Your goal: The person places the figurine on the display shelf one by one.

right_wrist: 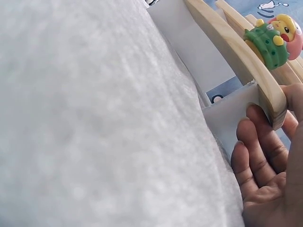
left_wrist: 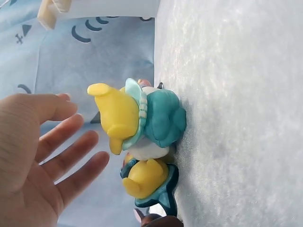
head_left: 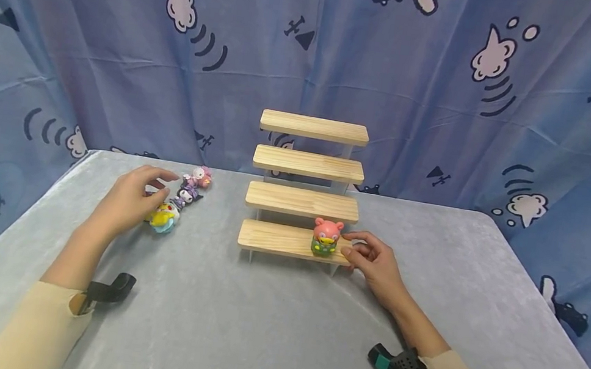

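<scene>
A figurine [head_left: 326,237] with a pink eared hood and green body stands upright near the right end of the lowest step of a wooden tiered display stand [head_left: 278,238]. At that end my right hand [head_left: 376,268] grips the step, thumb over the board and fingertips [right_wrist: 255,113] below it. On the left, my left hand [head_left: 130,198] hovers with spread, slightly bent fingers beside a yellow and teal figurine [left_wrist: 161,118]. A gap separates them in the left wrist view. Behind it is a smaller yellow and dark teal figurine [left_wrist: 147,179].
More small figurines, one purple and black [head_left: 187,194] and one pink [head_left: 201,176], line up toward the back left. A pale cloth [head_left: 179,318] covers the table. Blue patterned curtain [head_left: 269,40] hangs close behind the stand.
</scene>
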A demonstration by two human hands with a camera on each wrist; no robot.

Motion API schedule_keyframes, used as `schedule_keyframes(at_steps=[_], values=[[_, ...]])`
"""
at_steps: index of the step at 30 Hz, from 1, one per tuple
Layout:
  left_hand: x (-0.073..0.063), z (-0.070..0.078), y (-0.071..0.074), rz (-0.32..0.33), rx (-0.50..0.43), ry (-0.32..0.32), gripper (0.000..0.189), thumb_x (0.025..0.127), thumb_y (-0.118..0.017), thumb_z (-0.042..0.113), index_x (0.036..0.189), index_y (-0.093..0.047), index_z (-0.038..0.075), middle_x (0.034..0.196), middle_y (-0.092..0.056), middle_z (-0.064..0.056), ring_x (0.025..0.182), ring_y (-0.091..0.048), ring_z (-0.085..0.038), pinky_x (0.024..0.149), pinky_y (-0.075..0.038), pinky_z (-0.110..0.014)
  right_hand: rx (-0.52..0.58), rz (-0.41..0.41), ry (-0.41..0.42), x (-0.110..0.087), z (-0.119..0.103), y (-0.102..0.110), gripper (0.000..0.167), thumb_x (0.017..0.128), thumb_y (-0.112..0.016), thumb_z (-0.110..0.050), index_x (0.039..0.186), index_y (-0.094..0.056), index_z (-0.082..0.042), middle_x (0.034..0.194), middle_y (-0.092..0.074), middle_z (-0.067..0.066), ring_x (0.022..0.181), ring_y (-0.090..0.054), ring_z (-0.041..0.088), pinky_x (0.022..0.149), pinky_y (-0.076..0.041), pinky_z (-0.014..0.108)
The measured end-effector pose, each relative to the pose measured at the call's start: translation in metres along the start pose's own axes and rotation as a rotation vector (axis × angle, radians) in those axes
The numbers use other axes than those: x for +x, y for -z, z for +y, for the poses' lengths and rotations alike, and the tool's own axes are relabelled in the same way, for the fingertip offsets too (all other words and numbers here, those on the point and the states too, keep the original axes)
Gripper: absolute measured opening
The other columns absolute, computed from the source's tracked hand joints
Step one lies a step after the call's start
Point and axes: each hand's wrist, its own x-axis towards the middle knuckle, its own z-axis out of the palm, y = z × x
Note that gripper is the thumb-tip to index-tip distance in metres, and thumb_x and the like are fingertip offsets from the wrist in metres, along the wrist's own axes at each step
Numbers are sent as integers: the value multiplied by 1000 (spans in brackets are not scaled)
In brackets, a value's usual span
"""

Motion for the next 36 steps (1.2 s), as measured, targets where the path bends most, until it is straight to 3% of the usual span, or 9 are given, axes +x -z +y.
schedule_keyframes(at_steps=[10,18,26,31,36], values=[[0,-5,0,-126,4,19,37,98,-58,7,135,-61,5,136,-57,-24,118,-62,-43,97,-52,-58,3,1,-21,0,0,0,35,98,-66,-15,128,-59,1,79,-70,-13,68,-61,5,64,-56,24],[0,-8,-3,-136,9,19,38,95,-63,8,133,-63,4,130,-60,-24,106,-65,-35,88,-53,-49,26,5,-7,0,0,0,34,98,-65,-12,126,-59,5,79,-71,-13,68,-62,6,63,-56,25],[-1,-8,-5,-162,-9,17,38,96,-67,14,132,-63,5,133,-62,-23,110,-65,-38,94,-53,-56,21,6,-20,0,-1,-1,33,97,-67,-13,126,-60,1,79,-71,-13,68,-62,6,64,-57,25],[1,-7,-8,-199,72,-19,42,94,-70,27,132,-64,8,121,-67,-20,104,-65,-34,90,-52,-54,5,6,-18,0,0,1,34,97,-66,-13,127,-60,0,79,-70,-13,67,-60,5,64,-56,25],[2,-6,-11,-210,139,-47,44,92,-71,31,131,-66,9,104,-68,-13,91,-61,-25,76,-49,-40,13,5,-9,0,0,1,33,97,-66,-13,127,-60,1,79,-70,-13,67,-61,5,63,-56,25]])
